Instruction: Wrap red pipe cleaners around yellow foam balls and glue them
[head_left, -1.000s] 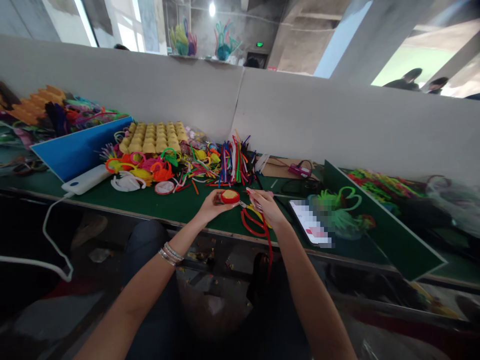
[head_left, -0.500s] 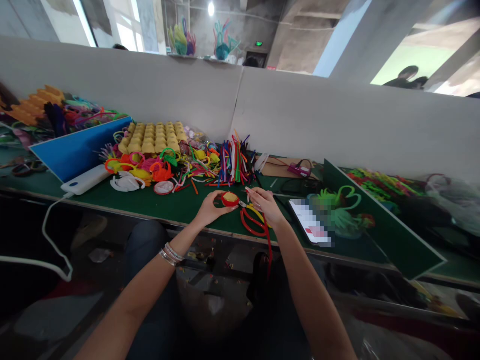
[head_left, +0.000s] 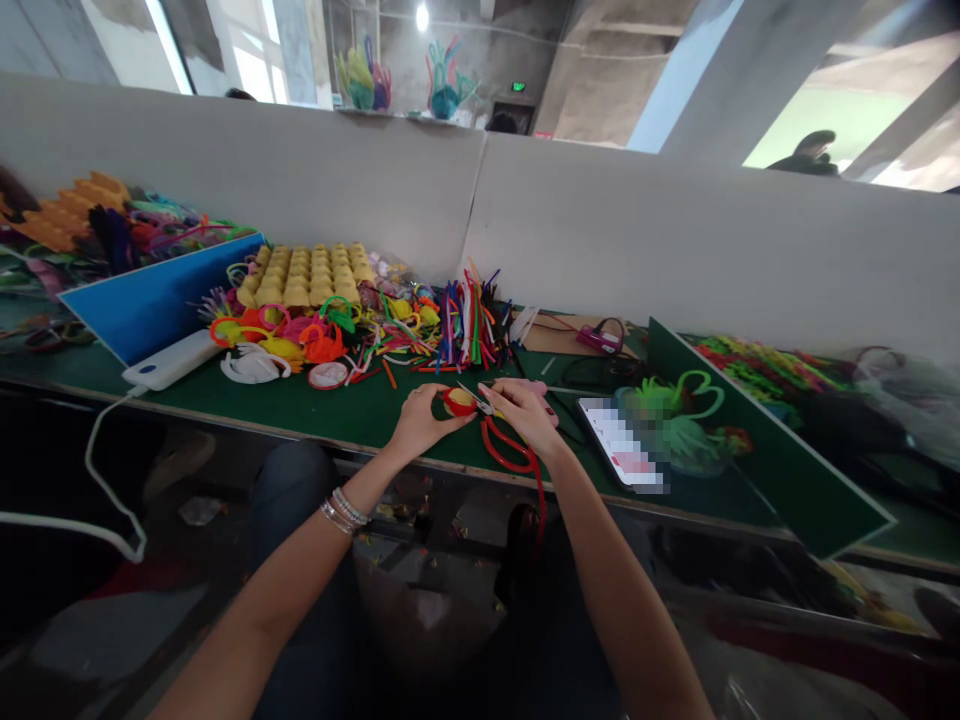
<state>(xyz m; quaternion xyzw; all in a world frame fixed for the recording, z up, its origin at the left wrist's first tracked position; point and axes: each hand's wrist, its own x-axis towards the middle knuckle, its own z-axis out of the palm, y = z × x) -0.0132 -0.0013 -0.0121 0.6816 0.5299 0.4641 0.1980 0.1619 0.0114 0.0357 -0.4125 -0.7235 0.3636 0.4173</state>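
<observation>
My left hand (head_left: 426,420) is curled around a small red cup-shaped piece (head_left: 459,408) with a yellow inside, held over the table's front edge. Close to its right, my right hand (head_left: 520,408) has its fingers drawn together. A long red pipe cleaner (head_left: 540,490) hangs from beneath that hand past the table edge. Scissors with red handles (head_left: 501,450) lie under the right hand, their metal blades pointing to the red piece. Behind the right hand a pink object (head_left: 535,387) shows in part; whether the fingers hold it cannot be made out.
A phone (head_left: 621,445) and green pipe-cleaner figures (head_left: 686,430) stand to the right, before a green board (head_left: 780,450). Pipe cleaners (head_left: 472,320), a yellow egg tray (head_left: 307,275) and finished pieces (head_left: 300,335) fill the back left. A white power bank (head_left: 172,360) lies left.
The right hand has shifted slightly and turned, covering most of the yellow on the scissors. A pink object now shows behind it. The left hand keeps its hold and has barely moved.
</observation>
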